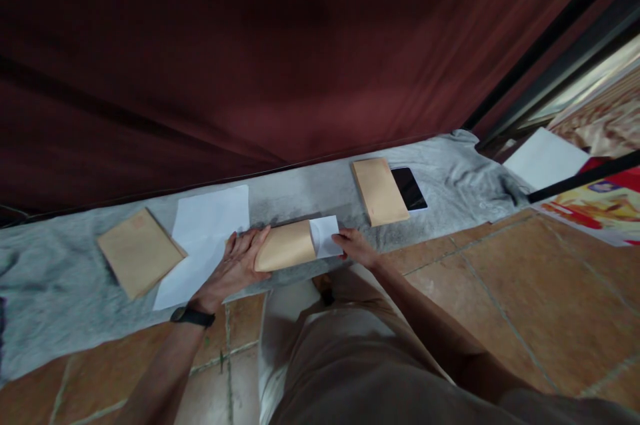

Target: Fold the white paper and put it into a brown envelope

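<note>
A brown envelope (pixel 286 246) lies on the grey cloth (pixel 60 278) in front of me. My left hand (pixel 235 265) rests flat on its left end, fingers stretched out, holding it down. A folded white paper (pixel 325 233) sticks out of the envelope's right end. My right hand (pixel 354 245) pinches the paper's right edge with closed fingers. A black watch sits on my left wrist.
White sheets (pixel 205 232) and a stack of brown envelopes (pixel 139 252) lie to the left. Another envelope stack (pixel 380 190) and a dark phone (pixel 409 188) lie to the right. A dark red curtain (pixel 250 65) hangs behind. Tiled floor (pixel 525 292) spreads to the right.
</note>
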{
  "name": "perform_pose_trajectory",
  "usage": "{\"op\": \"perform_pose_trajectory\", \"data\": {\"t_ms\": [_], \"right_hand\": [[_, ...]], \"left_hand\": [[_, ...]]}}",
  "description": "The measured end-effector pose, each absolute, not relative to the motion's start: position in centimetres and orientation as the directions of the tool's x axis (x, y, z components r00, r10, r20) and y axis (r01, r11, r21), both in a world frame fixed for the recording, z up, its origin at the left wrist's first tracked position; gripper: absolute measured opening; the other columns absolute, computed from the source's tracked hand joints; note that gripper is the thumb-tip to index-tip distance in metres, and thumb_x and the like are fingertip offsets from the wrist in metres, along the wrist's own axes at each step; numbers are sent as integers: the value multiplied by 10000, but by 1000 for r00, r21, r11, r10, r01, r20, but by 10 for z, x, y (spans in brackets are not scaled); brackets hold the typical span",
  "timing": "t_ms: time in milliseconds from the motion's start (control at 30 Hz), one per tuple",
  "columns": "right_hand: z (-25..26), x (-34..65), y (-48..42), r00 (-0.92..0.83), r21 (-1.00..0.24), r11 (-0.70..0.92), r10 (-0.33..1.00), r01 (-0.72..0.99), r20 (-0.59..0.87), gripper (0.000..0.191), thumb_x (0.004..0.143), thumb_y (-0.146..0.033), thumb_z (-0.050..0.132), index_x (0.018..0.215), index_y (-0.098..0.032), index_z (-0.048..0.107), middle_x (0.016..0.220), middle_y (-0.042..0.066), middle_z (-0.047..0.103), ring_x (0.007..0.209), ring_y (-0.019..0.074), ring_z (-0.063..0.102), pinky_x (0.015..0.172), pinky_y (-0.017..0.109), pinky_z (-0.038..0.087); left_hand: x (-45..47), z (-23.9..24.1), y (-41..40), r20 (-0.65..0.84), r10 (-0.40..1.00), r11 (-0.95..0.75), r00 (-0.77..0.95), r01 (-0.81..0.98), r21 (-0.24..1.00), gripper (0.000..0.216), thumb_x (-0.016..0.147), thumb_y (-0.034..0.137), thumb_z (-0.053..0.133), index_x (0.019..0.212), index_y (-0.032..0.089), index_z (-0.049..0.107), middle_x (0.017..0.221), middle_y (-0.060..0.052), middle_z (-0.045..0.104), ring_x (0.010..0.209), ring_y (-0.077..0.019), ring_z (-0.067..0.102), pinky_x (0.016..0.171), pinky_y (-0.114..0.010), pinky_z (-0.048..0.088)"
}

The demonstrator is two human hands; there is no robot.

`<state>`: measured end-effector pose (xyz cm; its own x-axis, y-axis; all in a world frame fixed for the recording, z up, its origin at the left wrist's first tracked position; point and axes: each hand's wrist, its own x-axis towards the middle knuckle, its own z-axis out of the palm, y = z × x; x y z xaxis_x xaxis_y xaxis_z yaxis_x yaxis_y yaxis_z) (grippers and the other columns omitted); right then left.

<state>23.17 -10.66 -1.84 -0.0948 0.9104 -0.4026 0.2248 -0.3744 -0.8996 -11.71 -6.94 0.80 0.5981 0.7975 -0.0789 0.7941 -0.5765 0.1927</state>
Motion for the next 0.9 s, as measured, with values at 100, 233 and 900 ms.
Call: {"op": "perform_pose_trajectory", "data": {"t_ms": [100,233,900], "right_hand": [[-22,220,-105,-123,-897,-369,906,242,-406,343,935,-364,549,647,-187,609,524,-28,574,463,101,536,446,182,424],[-24,209,-103,-120,-887,-355,907,295,-403,327,934,-316,543,640,-191,617,470,-53,511,458,92,502,463,176,365],[-21,193,-97,-89,-899,-287,939,330,-332,340,939,-189,477,630,-178,619,660,6,622,663,141,582,619,236,440]], "left_hand": [[-116,5,-70,-80,785,-588,614,780,214,1116,786,549,728,1657,258,94,1514,-153,478,1425,-359,427,1237,-574,178],[-114,-2,-72,-87,782,-589,617,777,222,1153,771,553,744,1659,270,65,1529,-151,458,1434,-360,413,1237,-577,164],[-90,7,-70,13,798,-593,602,782,194,1155,737,600,762,1638,234,139,1506,-201,465,1449,-416,401,1239,-655,117]]}}
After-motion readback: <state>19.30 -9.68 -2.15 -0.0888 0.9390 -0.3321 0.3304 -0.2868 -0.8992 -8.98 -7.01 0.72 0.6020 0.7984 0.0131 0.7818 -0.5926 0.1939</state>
